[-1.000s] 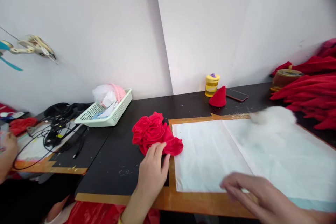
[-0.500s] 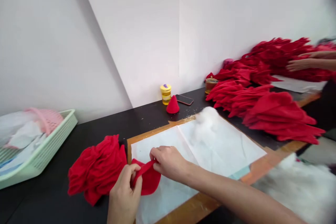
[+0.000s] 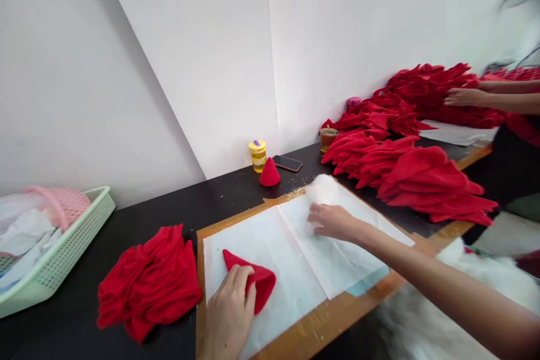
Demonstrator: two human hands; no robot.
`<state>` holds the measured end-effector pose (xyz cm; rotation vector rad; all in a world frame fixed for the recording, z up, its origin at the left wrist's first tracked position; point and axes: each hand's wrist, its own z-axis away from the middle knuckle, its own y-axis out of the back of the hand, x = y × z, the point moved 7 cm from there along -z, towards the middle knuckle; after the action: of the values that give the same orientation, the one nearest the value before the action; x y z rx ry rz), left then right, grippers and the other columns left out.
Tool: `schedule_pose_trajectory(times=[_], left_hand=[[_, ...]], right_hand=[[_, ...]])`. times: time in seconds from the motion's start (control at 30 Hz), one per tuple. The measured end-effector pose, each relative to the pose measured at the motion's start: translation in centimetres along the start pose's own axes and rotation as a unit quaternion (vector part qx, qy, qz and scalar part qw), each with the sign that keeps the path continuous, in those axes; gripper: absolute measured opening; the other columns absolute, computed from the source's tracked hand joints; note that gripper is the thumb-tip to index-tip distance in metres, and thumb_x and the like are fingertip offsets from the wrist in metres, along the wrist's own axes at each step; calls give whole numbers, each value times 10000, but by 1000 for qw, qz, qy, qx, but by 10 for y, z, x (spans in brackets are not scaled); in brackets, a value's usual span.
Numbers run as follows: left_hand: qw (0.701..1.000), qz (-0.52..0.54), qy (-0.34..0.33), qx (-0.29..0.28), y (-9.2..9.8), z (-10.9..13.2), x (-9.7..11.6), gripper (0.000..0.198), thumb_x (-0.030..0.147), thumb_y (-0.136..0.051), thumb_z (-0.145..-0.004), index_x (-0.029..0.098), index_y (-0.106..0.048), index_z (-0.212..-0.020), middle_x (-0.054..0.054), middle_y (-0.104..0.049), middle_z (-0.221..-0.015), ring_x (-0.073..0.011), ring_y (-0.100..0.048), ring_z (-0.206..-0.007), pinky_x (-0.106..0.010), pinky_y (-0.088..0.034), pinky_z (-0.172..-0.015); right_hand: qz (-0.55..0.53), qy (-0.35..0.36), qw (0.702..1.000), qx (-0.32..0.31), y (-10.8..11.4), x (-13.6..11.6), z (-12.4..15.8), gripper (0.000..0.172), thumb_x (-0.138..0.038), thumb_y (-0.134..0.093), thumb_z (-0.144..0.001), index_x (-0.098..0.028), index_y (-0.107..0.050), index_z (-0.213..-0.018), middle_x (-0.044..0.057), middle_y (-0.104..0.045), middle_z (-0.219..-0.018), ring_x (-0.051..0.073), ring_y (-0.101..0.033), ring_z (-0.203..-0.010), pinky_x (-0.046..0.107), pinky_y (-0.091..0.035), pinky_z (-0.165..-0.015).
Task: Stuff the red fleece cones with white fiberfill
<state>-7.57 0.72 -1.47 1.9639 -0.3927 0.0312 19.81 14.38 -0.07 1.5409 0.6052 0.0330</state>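
A red felt cone (image 3: 264,284) lies on its side over the white sheet (image 3: 270,236), its opening facing right. My left hand (image 3: 234,298) is closed round it, with the pointed end sticking out past the fingers at the upper left. Farther right, my right hand (image 3: 331,221) is at the near side of a white stuffing clump (image 3: 324,188) on the sheet, its fingers closed on the fluff. A pile of red felt pieces (image 3: 149,281) sits left of the sheet.
Behind the sheet stand an upright red cone (image 3: 270,173), a yellow-lidded jar (image 3: 257,156) and a phone (image 3: 288,163). A green basket (image 3: 63,253) is at left. Red felt heaps (image 3: 434,183) lie right, near another person's hand (image 3: 462,97). Loose stuffing (image 3: 447,315) fills the lower right.
My right hand has left the red felt and moved right to the stuffing. My left hand keeps the cone, now turned with its opening to the right. The view has shifted slightly.
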Motion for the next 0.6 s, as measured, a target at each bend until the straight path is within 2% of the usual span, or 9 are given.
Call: schedule_pose_trajectory(times=[0.07,0.13,0.23,0.3,0.37,0.4,0.5,0.53,0.6], left_hand=[[999,29,20,4,3,-6,-1,233,173,-415,-947,266,-622,-996,-5,-734,-953,-207,-738,-846,-286,-559,-665],[997,58,40,-4,5,-12,-3,207,181,-427,-948,258,-613,-998,-14,-729,-980,-214,-731,-878,-312,-565,-720],[994,87,69,-21,8,-22,-1,194,171,-469,-912,233,-619,-1019,-50,-716,-1004,-251,-712,-930,-380,-574,-785],[991,121,55,-16,11,-31,14,279,194,-543,-877,204,-599,-1150,-100,-695,-1113,-294,-672,-1061,-462,-554,-905],[984,177,19,-10,12,-43,39,515,250,-649,-835,173,-509,-1325,-157,-634,-1286,-334,-584,-1232,-533,-483,-1035],[978,207,5,-12,9,-50,54,654,284,-702,-811,162,-443,-1399,-179,-592,-1363,-345,-536,-1295,-549,-447,-1077],[963,268,0,-36,-10,-75,95,950,320,-804,-734,122,-294,-1511,-206,-562,-1413,-350,-511,-1316,-530,-440,-1090],[964,264,4,-45,-19,-84,106,878,289,-781,-754,107,-339,-1491,-201,-602,-1360,-341,-545,-1269,-516,-459,-1067],[970,233,1,-66,-39,-98,122,458,181,-645,-843,129,-575,-1292,-153,-700,-1163,-308,-610,-1129,-483,-489,-1010]], right_hand=[[-40,21,999,8,-3,-6,2,154,-133,-596,-818,-205,-729,-849,80,-734,-965,231,-701,-834,305,-508,-746],[-90,30,995,35,0,-14,9,228,-138,-515,-855,-205,-720,-932,64,-733,-946,210,-684,-838,295,-496,-772],[-202,19,978,55,5,-18,19,262,-220,-454,-895,-200,-691,-1006,22,-702,-806,170,-633,-694,256,-474,-641],[-366,-18,930,38,0,-16,22,234,-307,-496,-896,-189,-684,-973,3,-661,-717,147,-572,-581,236,-429,-536],[-515,-54,855,21,-9,-16,24,233,-387,-610,-850,-180,-684,-928,0,-654,-702,135,-541,-552,231,-417,-510],[-566,-66,822,16,-14,-18,25,241,-403,-675,-811,-178,-686,-897,1,-659,-702,133,-541,-557,232,-423,-516],[-640,-78,764,28,-20,-23,26,240,-375,-799,-710,-183,-694,-808,8,-676,-706,145,-567,-588,251,-462,-552],[-655,-80,749,60,-16,-21,26,243,-354,-830,-674,-185,-695,-784,9,-674,-694,153,-573,-586,264,-473,-554],[-657,-77,732,165,0,-5,30,256,-346,-855,-637,-204,-696,-778,1,-651,-657,153,-550,-545,279,-468,-520]])
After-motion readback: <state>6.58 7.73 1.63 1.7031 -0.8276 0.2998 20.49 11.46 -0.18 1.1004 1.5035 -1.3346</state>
